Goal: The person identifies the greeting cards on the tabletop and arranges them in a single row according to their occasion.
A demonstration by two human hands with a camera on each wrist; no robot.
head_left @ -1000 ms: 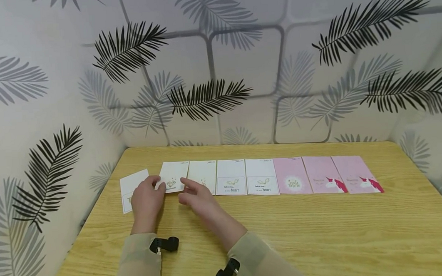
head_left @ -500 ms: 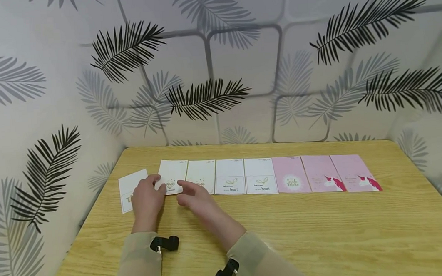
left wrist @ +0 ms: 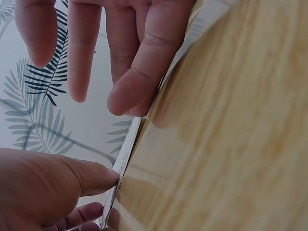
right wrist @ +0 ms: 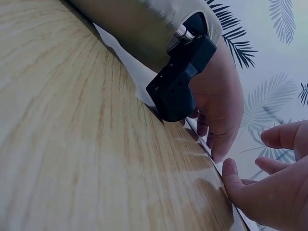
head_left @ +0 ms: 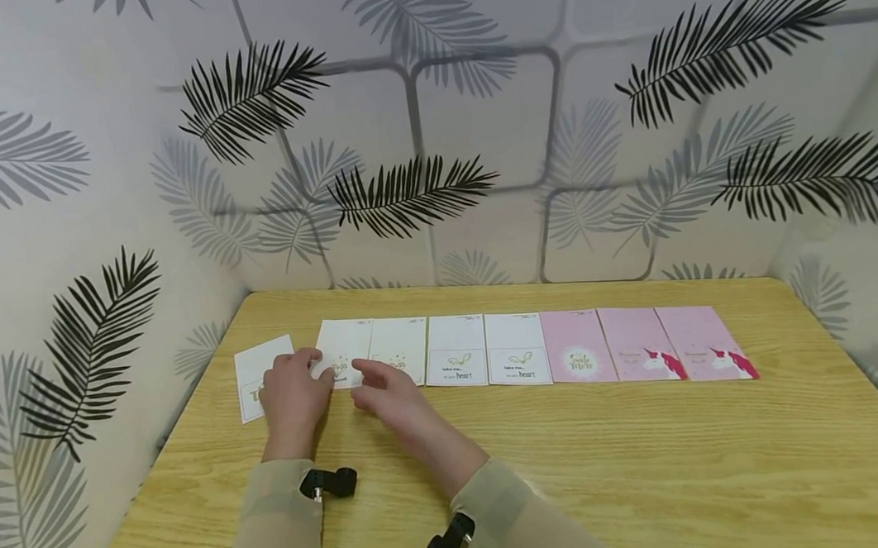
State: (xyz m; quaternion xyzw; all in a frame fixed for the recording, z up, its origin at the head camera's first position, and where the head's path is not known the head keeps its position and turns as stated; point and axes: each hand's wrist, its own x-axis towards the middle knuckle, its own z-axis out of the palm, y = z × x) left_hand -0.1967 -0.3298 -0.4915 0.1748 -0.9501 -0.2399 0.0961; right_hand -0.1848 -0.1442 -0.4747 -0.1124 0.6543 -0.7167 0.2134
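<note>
My left hand (head_left: pixel 294 406) rests at the lower left corner of a cream-white card with a gold diamond print (head_left: pixel 346 343). Its thumb (left wrist: pixel 101 175) touches the card edge in the left wrist view, and its fingers are loosely bent. My right hand (head_left: pixel 396 396) hovers at the lower right of that card, index finger and thumb apart, its fingers holding nothing. A matching diamond card (head_left: pixel 400 340) lies against it on the right. Left of my left hand, a white card with gold lettering (head_left: pixel 265 362) lies at a slant, partly covered by the hand.
Farther right in the row lie two white "heart" cards (head_left: pixel 455 333) (head_left: pixel 515 330), a pink "smile more" card (head_left: pixel 572 331) and two pink unicorn cards (head_left: pixel 627 330) (head_left: pixel 686 327). A leaf-patterned wall (head_left: pixel 482 247) rises behind the wooden table (head_left: pixel 605 464).
The left diamond card has slid slightly to the right and down, and now lies flatter and more level with its neighbour. Both hands stay nearly in place.
</note>
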